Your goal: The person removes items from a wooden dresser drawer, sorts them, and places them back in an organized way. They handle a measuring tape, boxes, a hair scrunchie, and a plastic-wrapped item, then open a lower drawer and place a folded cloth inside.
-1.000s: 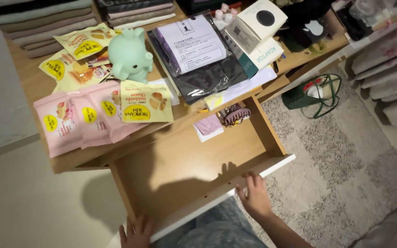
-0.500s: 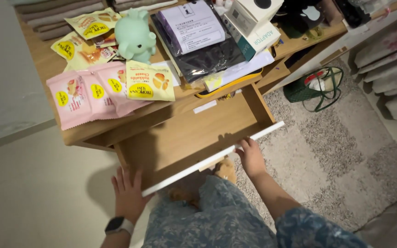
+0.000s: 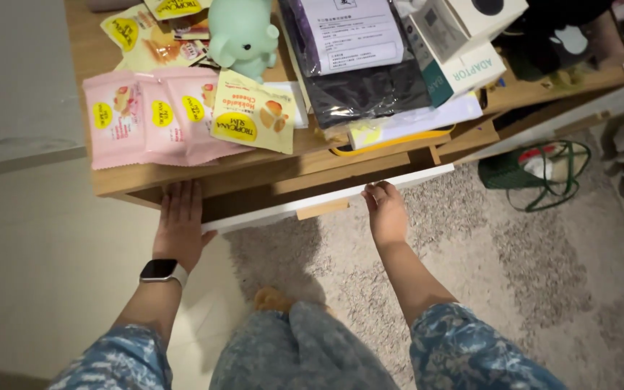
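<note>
Pressing the white drawer front (image 3: 326, 202): left hand (image 3: 179, 224) and right hand (image 3: 386, 214), fingers extended flat, below pink snack packets (image 3: 139, 115).

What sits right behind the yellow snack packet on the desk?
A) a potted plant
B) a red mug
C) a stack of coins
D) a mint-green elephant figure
D: the mint-green elephant figure stands just behind the yellow snack packet, beside the pink snack packets on the wooden desk.
</note>
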